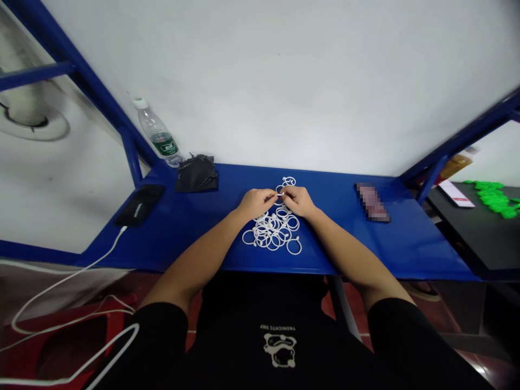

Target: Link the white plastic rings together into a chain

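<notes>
My left hand [257,202] and my right hand [298,201] meet over the middle of the blue table [195,227]. Between their fingertips is a thin white ring [279,195], pinched from both sides. Just below my hands lies a loose pile of several white rings [270,232], each with a small knob on its band. One ring [294,245] rests at the pile's right edge. Beyond my fingers, toward the wall, a few more white rings [288,182] lie together. My fingers partly cover the ring they hold.
At the back left, a plastic bottle [162,138] stands beside a black bag-like item [196,174]. A black power bank [140,206] with a white cable [101,257] lies left. A phone [372,202] lies right. Green pieces [495,197] sit on the neighbouring dark table [459,227].
</notes>
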Tool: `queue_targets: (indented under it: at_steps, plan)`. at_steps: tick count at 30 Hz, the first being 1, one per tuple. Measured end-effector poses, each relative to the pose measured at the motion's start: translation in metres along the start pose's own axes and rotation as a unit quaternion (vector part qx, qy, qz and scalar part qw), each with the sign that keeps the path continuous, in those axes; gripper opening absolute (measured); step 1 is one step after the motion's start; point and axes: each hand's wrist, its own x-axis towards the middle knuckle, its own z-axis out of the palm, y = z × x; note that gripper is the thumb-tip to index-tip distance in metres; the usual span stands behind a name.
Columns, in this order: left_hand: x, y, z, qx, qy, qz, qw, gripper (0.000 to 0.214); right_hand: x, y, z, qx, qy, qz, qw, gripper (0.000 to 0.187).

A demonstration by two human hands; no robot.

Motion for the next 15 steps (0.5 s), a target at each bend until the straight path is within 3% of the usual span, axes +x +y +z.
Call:
queue_targets:
  at_steps: [15]
  plan:
    - [-0.0004, 0.0001, 0.0044, -0.003, -0.025, 0.018, 1.0, 0.012, 0.0014, 0.0043, 0.0013, 0.001, -0.012, 0.014, 1.0, 0.025]
